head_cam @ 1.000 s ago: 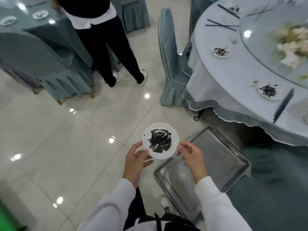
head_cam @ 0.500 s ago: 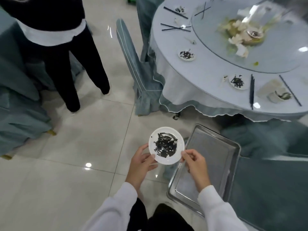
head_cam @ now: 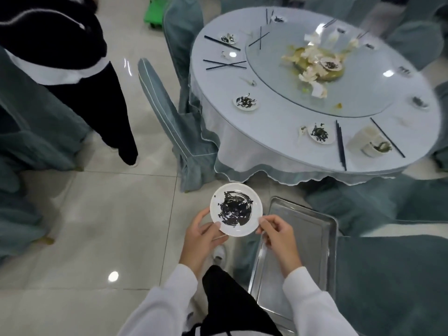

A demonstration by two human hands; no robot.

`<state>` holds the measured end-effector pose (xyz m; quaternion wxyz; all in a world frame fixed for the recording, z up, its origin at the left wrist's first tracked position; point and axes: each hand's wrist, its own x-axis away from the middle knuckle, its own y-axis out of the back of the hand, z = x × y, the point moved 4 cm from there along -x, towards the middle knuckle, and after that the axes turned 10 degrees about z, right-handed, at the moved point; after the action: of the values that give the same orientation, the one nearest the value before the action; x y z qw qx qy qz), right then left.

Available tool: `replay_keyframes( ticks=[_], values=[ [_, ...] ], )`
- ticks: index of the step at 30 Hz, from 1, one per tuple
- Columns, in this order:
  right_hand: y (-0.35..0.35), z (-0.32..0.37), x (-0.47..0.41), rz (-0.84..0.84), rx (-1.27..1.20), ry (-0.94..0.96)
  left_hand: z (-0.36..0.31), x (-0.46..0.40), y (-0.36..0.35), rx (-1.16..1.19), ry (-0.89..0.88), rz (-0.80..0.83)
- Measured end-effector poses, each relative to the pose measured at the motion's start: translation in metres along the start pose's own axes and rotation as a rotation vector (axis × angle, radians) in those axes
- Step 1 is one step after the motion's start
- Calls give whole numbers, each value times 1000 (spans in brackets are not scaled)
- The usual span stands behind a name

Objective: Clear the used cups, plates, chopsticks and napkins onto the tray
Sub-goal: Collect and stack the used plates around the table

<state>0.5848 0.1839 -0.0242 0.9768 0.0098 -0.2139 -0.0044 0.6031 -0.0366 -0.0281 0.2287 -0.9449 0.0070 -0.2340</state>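
I hold a small white plate (head_cam: 236, 209) smeared with black sauce above the floor. My left hand (head_cam: 200, 236) grips its left rim and my right hand (head_cam: 278, 235) pinches its right rim. Just to the right stands a bare steel tray (head_cam: 303, 238). On the round table (head_cam: 278, 141) lie more dirty plates (head_cam: 247, 102) (head_cam: 320, 134), black chopsticks (head_cam: 340, 146), a tipped cup (head_cam: 377, 149) and crumpled napkins (head_cam: 312, 61) on the glass turntable.
A covered chair (head_cam: 174, 124) stands between me and the table. Another person in black trousers (head_cam: 97, 103) stands at the left. More covered chairs (head_cam: 388, 275) sit at the right and left edges. The floor is glossy tile.
The view has swung right and up, bringing the whole table into sight. Both hands keep the plate, still left of the tray.
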Motion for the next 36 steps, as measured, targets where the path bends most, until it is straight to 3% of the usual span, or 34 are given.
replay_keyframes(
  ticks=[15,29,36],
  values=[
    [67,71,-191,-199,-195,-68,-83,-217,-78,-152,113,53],
    [113,87,-262,-412,-372,-171,-102,-364,-133,-310,229,150],
    [141,95,-300,-576,-476,-196,-132,-451,-162,-342,328,272]
  ],
)
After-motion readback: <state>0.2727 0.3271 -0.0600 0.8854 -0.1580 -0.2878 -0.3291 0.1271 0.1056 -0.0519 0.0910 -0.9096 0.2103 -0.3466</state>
